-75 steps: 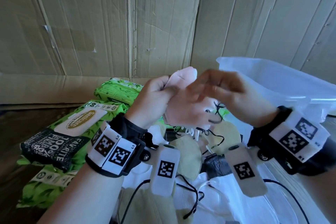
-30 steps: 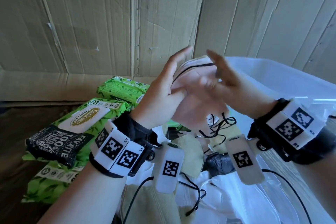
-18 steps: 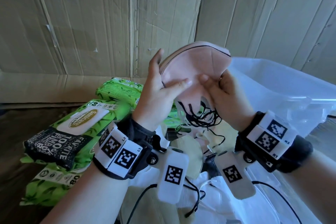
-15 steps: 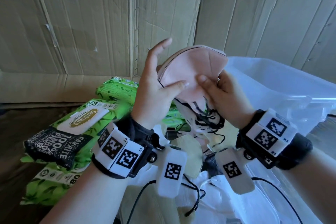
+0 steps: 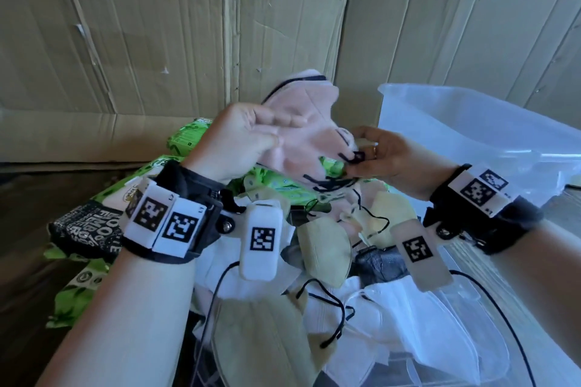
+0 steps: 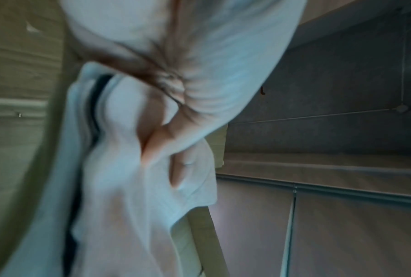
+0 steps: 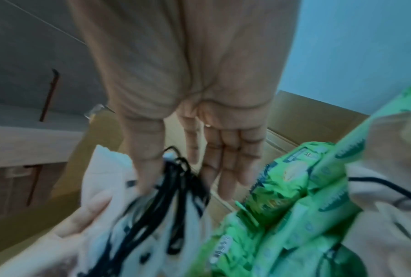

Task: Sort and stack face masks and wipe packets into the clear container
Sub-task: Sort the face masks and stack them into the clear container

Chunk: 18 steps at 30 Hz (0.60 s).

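- left hand (image 5: 242, 138) at frame centre, fingers curled round pink mask (image 5: 301, 135), held up over the pile
- right hand (image 5: 386, 160) pinches the mask's black ear loops (image 5: 352, 157)
- clear container (image 5: 471, 122) at right
- green wipe packets (image 5: 91, 229) at left

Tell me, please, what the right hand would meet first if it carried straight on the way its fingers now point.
Most likely the pink masks that the left hand grips: the right hand points leftward at them while pinching their black ear loops. Depth is unclear, so this is a judgement.
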Each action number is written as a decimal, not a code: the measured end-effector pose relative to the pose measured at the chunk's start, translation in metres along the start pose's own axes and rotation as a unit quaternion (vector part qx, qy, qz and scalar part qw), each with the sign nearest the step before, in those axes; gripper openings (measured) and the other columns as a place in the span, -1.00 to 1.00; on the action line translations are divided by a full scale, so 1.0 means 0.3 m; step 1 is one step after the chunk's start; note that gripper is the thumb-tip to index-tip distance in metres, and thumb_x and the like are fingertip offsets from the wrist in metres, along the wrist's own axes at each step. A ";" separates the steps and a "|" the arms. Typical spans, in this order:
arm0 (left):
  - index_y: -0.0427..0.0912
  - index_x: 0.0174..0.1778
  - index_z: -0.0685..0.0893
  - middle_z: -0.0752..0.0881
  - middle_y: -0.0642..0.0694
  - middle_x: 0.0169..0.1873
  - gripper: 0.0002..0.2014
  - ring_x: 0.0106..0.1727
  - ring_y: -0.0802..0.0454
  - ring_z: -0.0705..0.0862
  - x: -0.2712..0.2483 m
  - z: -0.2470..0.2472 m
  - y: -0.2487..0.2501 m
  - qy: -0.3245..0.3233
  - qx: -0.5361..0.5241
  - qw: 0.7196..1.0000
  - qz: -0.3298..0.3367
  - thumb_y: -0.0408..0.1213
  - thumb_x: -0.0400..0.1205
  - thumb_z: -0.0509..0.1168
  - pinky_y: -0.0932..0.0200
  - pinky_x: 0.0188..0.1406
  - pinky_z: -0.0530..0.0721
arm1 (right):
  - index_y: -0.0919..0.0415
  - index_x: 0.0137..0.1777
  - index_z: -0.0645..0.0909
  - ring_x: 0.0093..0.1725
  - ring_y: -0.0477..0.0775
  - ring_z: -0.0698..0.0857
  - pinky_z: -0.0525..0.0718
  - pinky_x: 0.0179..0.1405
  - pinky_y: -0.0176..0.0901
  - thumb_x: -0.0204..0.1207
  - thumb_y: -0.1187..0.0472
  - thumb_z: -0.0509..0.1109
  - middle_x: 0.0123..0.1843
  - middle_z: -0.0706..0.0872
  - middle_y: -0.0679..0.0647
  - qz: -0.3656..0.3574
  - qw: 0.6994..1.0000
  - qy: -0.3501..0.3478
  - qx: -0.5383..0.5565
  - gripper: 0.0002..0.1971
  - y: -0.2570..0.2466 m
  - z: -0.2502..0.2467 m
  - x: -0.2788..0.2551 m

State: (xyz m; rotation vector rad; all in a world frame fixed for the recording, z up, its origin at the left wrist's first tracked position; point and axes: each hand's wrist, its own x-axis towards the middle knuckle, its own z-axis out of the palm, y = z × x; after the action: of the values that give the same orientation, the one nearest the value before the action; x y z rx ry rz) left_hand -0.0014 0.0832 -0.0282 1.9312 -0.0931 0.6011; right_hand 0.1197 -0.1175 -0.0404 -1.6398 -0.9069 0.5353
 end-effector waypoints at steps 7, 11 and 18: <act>0.12 -0.20 0.71 0.72 0.18 0.00 -0.55 -0.20 0.43 0.58 0.008 -0.081 0.008 0.196 0.033 0.980 -0.011 -0.63 0.49 0.22 0.69 -0.33 0.45 | 0.24 0.49 0.34 0.16 0.04 0.56 0.48 0.22 -0.14 0.55 0.10 0.36 0.35 0.56 0.17 0.113 0.898 -0.089 -0.416 -0.46 0.068 0.151 0.168; 0.02 -0.01 0.71 0.71 0.14 0.05 -0.58 -0.44 0.47 0.55 -0.001 -0.114 0.016 0.226 0.050 0.973 -0.014 -0.62 0.51 0.20 0.62 -0.49 0.40 | 0.10 0.62 0.03 0.45 0.17 0.44 0.42 0.30 -0.07 0.42 0.00 0.49 0.55 0.36 0.15 0.110 0.863 -0.166 -0.464 -0.11 0.093 0.302 0.230; 0.03 -0.06 0.72 0.70 0.25 -0.08 -0.58 -0.32 0.53 0.59 -0.008 -0.164 0.021 0.267 0.038 0.963 -0.022 -0.62 0.47 0.20 0.68 -0.37 0.44 | 0.18 0.58 0.10 0.38 0.17 0.51 0.49 0.34 0.04 0.26 -0.06 0.59 0.45 0.49 0.11 0.097 0.873 -0.197 -0.436 -0.01 0.102 0.384 0.313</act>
State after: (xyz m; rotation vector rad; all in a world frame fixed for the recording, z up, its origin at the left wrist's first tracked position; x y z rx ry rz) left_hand -0.0235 0.1231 -0.0086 1.7752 0.3180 1.0876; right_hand 0.0984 0.0245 -0.0894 -2.5156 -1.4224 0.6595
